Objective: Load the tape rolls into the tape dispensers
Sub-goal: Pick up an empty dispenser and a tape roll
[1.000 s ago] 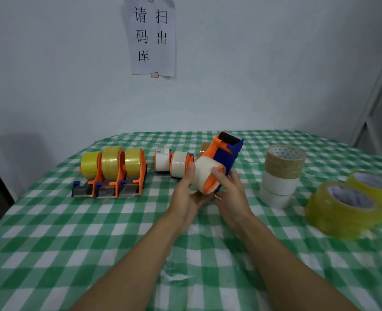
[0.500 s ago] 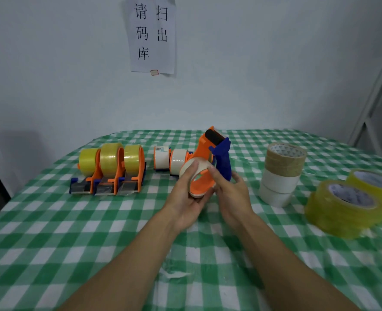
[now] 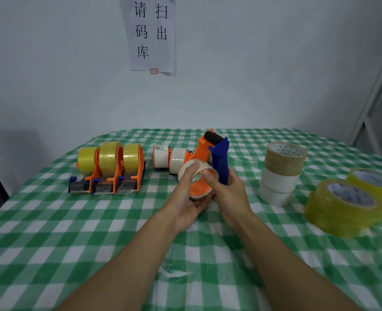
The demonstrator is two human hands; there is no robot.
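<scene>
While the sixth dispenser (image 3: pixel 217 160) is held above the table (image 3: pixel 73 232) at centre, five units are already loaded. Three dispensers with yellow tape (image 3: pixel 109 169) are lined up side by side at the left. Two with white tape (image 3: pixel 172 160) are set just beyond the hands. No other empty dispenser is seen.

The white tape roll (image 3: pixel 205 166) is held round the orange hub of the sixth dispenser. Seating is judged nearly complete. Whether the roll is fully home cannot be told, nor whether the tape end has been threaded.

The left grip (image 3: pixel 185 198) is closed on the roll, with the thumb over its top and the fingers beneath. The right grip (image 3: pixel 228 194) is closed round the blue handle, with the thumb laid on the inner rim of the roll.

The long axis of the dispenser is tilted steeply. Its black roller end is pointed up and away, and its hub end is kept low and near. The open core of the roll is faced toward the person and slightly right.

Loose rolls remain at the right: a stack of three (image 3: pixel 282 173) and, nearer the edge, yellow rolls (image 3: pixel 347 205).
</scene>
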